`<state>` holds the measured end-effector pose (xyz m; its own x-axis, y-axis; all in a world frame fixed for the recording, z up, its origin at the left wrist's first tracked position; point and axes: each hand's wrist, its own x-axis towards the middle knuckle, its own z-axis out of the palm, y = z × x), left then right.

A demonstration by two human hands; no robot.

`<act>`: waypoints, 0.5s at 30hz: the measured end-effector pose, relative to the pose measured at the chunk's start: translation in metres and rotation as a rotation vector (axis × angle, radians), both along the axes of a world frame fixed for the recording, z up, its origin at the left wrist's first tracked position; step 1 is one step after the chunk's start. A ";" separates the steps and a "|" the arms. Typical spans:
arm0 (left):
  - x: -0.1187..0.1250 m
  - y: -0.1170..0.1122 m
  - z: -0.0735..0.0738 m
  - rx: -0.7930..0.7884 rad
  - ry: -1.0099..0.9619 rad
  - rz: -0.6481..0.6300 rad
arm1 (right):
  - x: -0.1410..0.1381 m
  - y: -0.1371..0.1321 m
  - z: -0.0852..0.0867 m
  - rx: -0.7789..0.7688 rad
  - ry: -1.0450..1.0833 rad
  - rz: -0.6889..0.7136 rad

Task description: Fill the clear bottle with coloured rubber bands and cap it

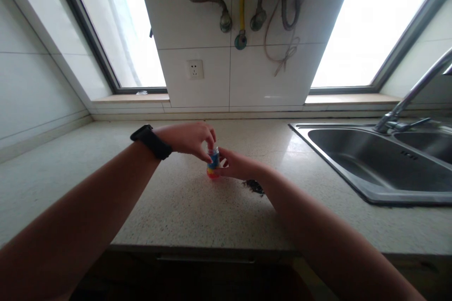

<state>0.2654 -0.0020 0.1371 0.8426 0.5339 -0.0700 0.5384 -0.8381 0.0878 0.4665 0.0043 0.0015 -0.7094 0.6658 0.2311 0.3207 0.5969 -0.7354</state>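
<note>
A small clear jar [213, 162] with blue, yellow and red bands of filling stands upright on the pale speckled countertop [169, 211]. Wrapped around its right side are the fingers of my right hand [236, 163]. My left hand [194, 138], with a black watch [151, 141] on the wrist, arches over the jar from the left. Its thumb and fingers are bent together at the jar's mouth; whatever they pinch, if anything, is hidden or too small to name. Partly behind my right wrist lies a dark, ragged patch [253, 186] on the countertop.
A steel double sink [353, 164] with a chrome faucet [406, 99] is set into the counter at right. The tiled back wall carries a power socket [195, 69], hoses and a yellow pipe [243, 0]. Windows flank it. The counter's front edge [205, 247] runs below my hands.
</note>
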 end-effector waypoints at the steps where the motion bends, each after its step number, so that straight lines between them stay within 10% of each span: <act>1: -0.001 0.001 -0.002 -0.010 0.006 0.004 | 0.000 0.000 0.000 -0.005 0.005 0.001; 15: 0.005 0.005 -0.010 0.103 -0.176 -0.038 | 0.022 0.006 0.016 0.021 0.116 -0.078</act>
